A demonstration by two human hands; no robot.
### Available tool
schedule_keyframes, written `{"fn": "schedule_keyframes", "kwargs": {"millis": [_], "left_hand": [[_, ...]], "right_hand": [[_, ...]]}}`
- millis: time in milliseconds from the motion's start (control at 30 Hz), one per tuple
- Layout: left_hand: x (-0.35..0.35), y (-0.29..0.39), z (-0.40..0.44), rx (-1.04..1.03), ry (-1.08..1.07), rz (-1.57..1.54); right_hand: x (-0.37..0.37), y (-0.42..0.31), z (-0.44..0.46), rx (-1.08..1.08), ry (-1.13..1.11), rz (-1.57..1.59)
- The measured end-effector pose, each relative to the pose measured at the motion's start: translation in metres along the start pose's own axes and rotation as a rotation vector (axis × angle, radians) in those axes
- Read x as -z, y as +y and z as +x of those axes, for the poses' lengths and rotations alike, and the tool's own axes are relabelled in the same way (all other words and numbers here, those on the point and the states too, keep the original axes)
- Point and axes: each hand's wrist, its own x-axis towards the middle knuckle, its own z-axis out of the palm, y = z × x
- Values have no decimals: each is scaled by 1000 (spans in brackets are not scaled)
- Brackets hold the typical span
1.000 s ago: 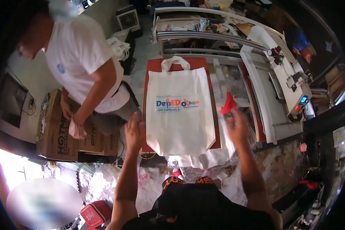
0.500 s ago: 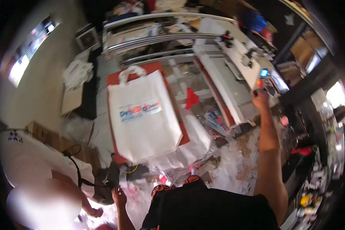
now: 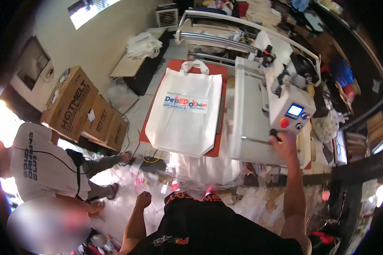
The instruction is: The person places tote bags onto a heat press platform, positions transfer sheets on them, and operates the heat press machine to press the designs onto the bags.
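White bag [image 3: 183,119] mid-frame; our right hand [image 3: 286,143] grips the black knob [image 3: 274,134], left hand [image 3: 144,199] low (fisted, seemingly empty); a jolt might skew the bag.

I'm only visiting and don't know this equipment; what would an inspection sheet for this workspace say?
Surface: red pad, mostly covered by a white bag.
Job's things: bag lies flat, print up, handles at the far end; machine control box has its screen lit.
Clutter: pale scraps strewn across the floor.
Hands: left hand closed, nothing seen in it; right hand on a black handle.
Cables: yellow cable near the pad's near left corner.
Surroundings: cardboard boxes and a co-worker at left.
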Motion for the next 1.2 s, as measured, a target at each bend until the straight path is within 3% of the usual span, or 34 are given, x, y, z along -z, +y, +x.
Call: {"fn": "schedule_keyframes", "kwargs": {"millis": [67, 200, 267, 467, 667, 833, 867, 933, 967, 1000, 1033, 1133, 1167, 1200], "left_hand": [[-18, 28, -30, 195, -51, -69], [-62, 51, -83, 301, -79, -154], [-83, 62, -119, 366, -59, -156], [-126, 74, -209, 519, -5, -203], [-192, 21, -279, 722, -48, -296], [-225, -5, -332, 753, 107, -462], [-235, -6, -350, 710, 159, -452], [-265, -37, -376, 726, 151, -546], [-272, -40, -385, 747, 70, -533], [-277, -40, -392, 768, -15, -517], [-259, -8, -400, 934, -44, -652], [-277, -43, -415, 774, -242, -895], [-259, -6, -410, 936, -158, -685], [-253, -1, -397, 906, -182, -657]], "right_hand": [[-8, -10, 1, 411, 254, -49], [-39, -29, 18, 477, 119, 52], [-44, -76, 23, 563, 156, 203], [-80, -163, 42, 724, 199, 278], [-101, -230, 54, 764, 133, 294], [-105, -259, 51, 751, 72, 249], [-100, -255, 40, 748, 62, 245], [-86, -245, 14, 821, 310, 763], [-73, -227, 0, 833, 278, 807], [-70, -203, -15, 781, 254, 792], [-67, -174, -30, 724, 231, 776], [-88, -67, -61, 511, 174, 743], [-90, -31, -71, 413, 155, 777], [-97, 12, -77, 297, 123, 713]]}}
